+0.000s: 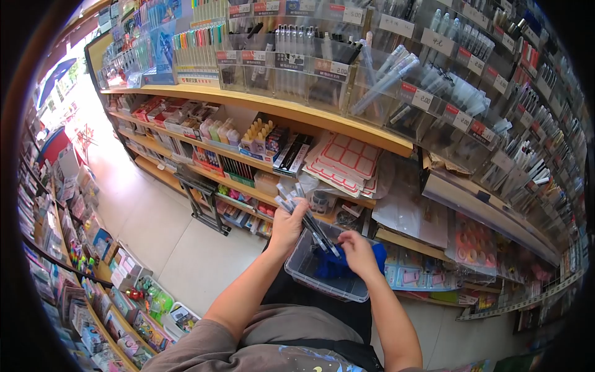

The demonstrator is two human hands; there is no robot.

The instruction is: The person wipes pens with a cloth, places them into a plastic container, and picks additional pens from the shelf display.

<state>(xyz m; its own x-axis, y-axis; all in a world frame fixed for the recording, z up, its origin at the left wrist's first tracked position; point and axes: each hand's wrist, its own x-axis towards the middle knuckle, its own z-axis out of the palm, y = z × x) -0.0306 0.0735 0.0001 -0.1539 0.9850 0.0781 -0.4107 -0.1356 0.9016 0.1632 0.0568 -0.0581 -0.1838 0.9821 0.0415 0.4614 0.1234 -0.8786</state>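
Observation:
My left hand (289, 225) is closed around a bundle of several slim pens (316, 228), slanting down to the right with their lower ends over a clear plastic bin (296, 270). The bin rests at my lap and has a crumpled blue cloth (332, 265) inside. My right hand (361, 255) is over the bin's right side, its fingers curled close to the lower pen ends and just above the cloth. What its fingertips grip, if anything, is hidden.
Clear pen racks (273, 77) with price tags stand above a wooden shelf edge (248, 98). Lower shelves hold boxed stationery and red-bordered label sheets (344, 162). A black folding stool (203, 201) is on the tiled floor (170, 239). More goods line the left (111, 310).

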